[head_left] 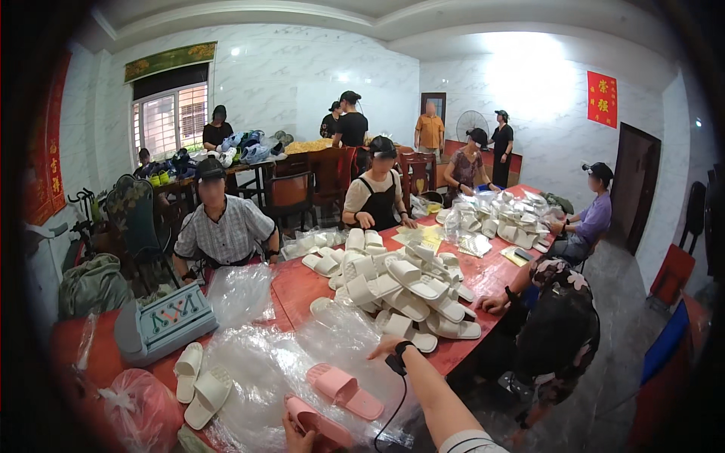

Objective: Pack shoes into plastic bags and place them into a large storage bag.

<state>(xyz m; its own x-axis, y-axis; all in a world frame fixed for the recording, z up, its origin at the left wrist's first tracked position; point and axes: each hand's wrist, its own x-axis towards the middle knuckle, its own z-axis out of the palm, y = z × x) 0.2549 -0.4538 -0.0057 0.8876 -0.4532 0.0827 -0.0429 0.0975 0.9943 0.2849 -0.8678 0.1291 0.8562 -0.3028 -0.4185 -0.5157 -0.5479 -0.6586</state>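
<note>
1. Pale walls with a marble pattern surround the room, and a window [170, 117] with bars is at the far left. A red poster [602, 113] hangs on the right part of the wall.
2. Across the room stands a long red table [291, 293], which is partly covered by clear plastic [245, 362].
3. At the lower edge, the left hand [300, 438] has its fingers closed around the near pink slipper [321, 424]. This slipper is tilted, above the plastic.
4. Just beyond it, the other pink slipper [347, 389] lies on the plastic, its toe strap facing upward.
5. The right hand [387, 349] reaches forward, near the front of a big pile of white slippers [370, 285]. Its fingers are stretched out loosely, with nothing visible in their grip. Whether they touch the plastic, I cannot tell.
6. Around this wrist is a dark band [402, 349], and a thin black cable [402, 404] hangs beside it.
7. To the left lie a white pair of slippers [208, 398], a grey-blue box [168, 332] and a pink bag [142, 411].
8. Several people sit or stand around the table, and others are farther behind.
</note>
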